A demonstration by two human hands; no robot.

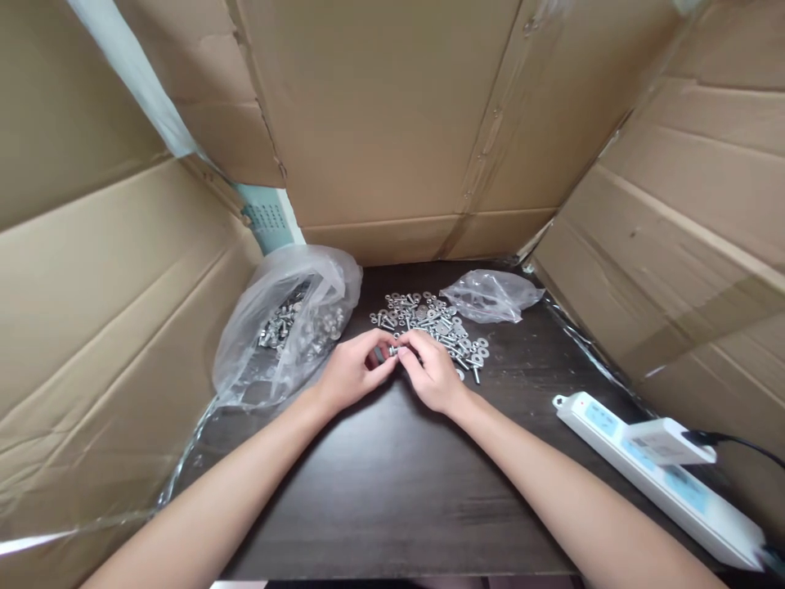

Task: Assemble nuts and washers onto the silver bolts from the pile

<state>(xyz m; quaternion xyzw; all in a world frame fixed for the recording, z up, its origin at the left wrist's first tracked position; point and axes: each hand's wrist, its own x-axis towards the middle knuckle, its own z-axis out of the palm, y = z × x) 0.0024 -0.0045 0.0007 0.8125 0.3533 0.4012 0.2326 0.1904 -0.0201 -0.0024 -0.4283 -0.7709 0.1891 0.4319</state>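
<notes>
My left hand (359, 368) and my right hand (429, 372) meet over the middle of the dark table, fingertips close together. Between them is a small metal bolt (393, 350), which seems to carry a washer or nut at its left end. Fingers of both hands are closed on it, and they partly hide it. Just beyond my hands spreads a loose pile of bolts, nuts and washers (450, 331). To the left of my left hand sits a clear plastic bag (242, 360) with more metal hardware inside.
A second clear plastic bag (494, 296), crumpled, lies behind the pile on the right. At the right edge is a white power strip (650, 474) with a plugged-in adapter (666, 442) and black cable. Cardboard walls (405, 114) enclose the dark table (392, 499) on three sides.
</notes>
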